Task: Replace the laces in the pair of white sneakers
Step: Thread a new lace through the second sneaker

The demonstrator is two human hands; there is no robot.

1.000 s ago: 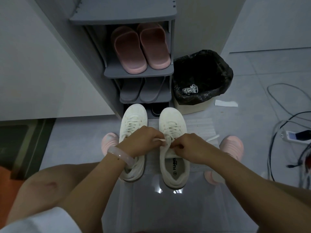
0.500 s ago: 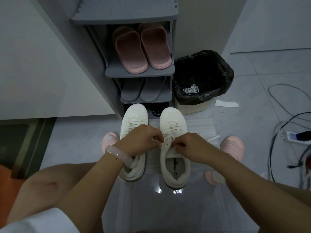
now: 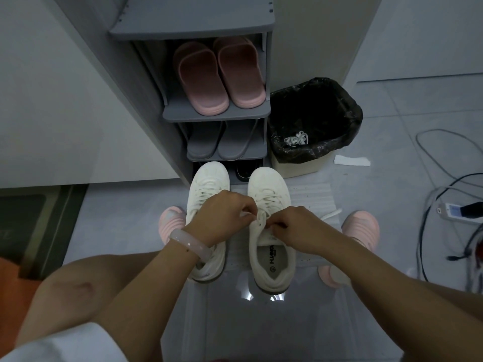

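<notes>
Left hand [image 3: 224, 218] pinches lace [image 3: 260, 218] | right hand [image 3: 298, 228] pinches same lace | right sneaker [image 3: 271, 231]

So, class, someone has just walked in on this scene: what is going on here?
A person crouches over a pair of white sneakers on the floor by a grey shoe rack. Both hands work at the top of the right sneaker: the left hand and the right hand each pinch its lace near the tongue. The left sneaker already looks laced. White laces lie in the bin beside the rack.
</notes>
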